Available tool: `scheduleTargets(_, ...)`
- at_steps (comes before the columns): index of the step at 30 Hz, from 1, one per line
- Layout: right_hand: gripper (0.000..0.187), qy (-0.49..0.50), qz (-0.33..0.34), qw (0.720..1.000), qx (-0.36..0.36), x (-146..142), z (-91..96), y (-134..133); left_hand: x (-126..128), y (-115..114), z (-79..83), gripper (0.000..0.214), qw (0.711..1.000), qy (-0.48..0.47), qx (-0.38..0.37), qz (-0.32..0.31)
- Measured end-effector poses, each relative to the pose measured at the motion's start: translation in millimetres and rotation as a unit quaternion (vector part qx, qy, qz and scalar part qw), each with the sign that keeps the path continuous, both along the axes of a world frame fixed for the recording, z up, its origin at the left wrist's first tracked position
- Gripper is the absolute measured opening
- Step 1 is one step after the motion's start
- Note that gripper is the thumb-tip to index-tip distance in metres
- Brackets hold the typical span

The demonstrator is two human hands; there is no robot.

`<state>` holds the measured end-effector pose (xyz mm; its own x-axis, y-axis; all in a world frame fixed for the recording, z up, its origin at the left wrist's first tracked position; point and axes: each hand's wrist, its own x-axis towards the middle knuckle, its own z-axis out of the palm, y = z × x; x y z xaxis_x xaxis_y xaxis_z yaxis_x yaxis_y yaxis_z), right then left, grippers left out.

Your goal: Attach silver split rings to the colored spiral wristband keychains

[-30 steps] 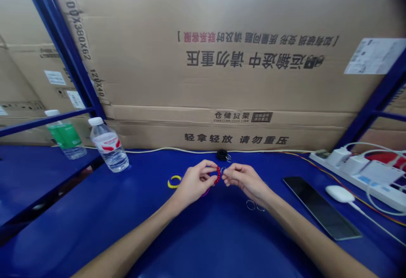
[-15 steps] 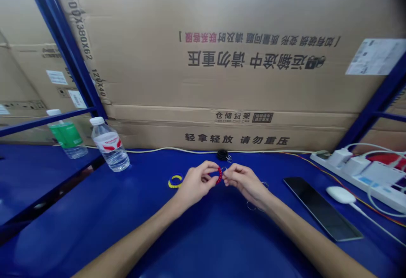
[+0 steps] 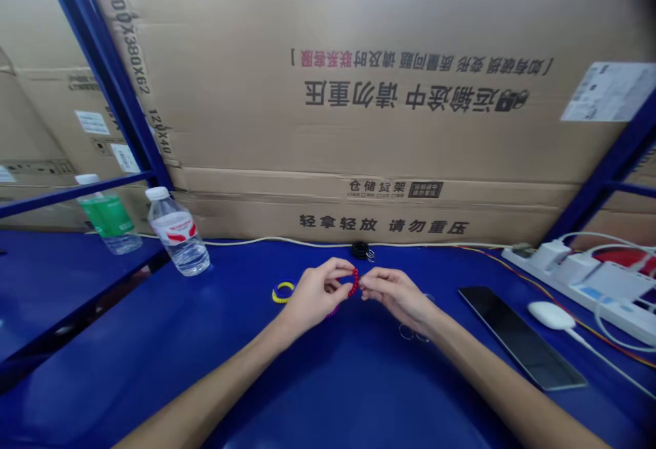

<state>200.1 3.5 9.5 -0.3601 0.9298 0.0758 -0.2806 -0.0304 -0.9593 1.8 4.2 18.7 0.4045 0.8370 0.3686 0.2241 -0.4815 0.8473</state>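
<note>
My left hand (image 3: 315, 296) is closed, with a red spiral coil band (image 3: 353, 283) pinched between thumb and fingers. Just right of the band, my right hand (image 3: 392, 292) is closed in a pinch on a small metal key ring (image 3: 361, 283), mostly hidden by the fingertips. Whether ring and band touch is unclear. Part of a purple coil band (image 3: 333, 311) shows below my left hand. A yellow coil band (image 3: 280, 296), with blue behind it, lies left of that hand. Several loose metal rings (image 3: 406, 331) lie beside my right wrist, partly covered.
Black coils (image 3: 360, 250) with metal rings lie at the back. Two water bottles, a nearer one (image 3: 179, 234) and a green-labelled one (image 3: 110, 216), stand left. A phone (image 3: 520, 336), white charger (image 3: 551, 314) and power strip (image 3: 589, 285) occupy the right. Cardboard boxes (image 3: 338, 141) wall the back.
My right hand has shifted slightly down, and the metal ring is less visible at its fingertips. The red band has tilted a little. The purple band now shows under my left hand.
</note>
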Motion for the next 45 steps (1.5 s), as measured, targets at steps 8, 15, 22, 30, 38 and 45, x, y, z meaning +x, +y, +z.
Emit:
scheduleTargets(8,0.012,0.017,-0.045,0.999,0.015,0,-3.0,2,-1,2,-1.0,0.023,1.000,-0.002,-0.009,0.004)
scheduleTargets(15,0.013,0.007,-0.051,0.998,0.022,-1,-3.8,2,0,2,-1.9,0.024,1.000,-0.008,-0.022,0.001)
scheduleTargets(22,0.015,0.000,-0.054,0.998,0.027,-2,-5.3,2,0,0,-0.3,0.023,1.000,-0.009,-0.026,-0.006)
scheduleTargets(30,0.016,-0.037,-0.098,0.991,0.078,-5,-8.6,2,0,0,-0.5,0.024,0.998,-0.031,-0.050,-0.016)
scheduleTargets(38,0.011,-0.091,-0.126,0.975,0.158,-4,-9.1,2,-2,8,-3.3,0.029,0.990,-0.066,-0.113,-0.053)
scheduleTargets(45,0.016,-0.102,-0.068,0.984,0.132,-2,-11.3,3,-2,8,-4.4,0.026,0.993,-0.056,-0.093,-0.035)
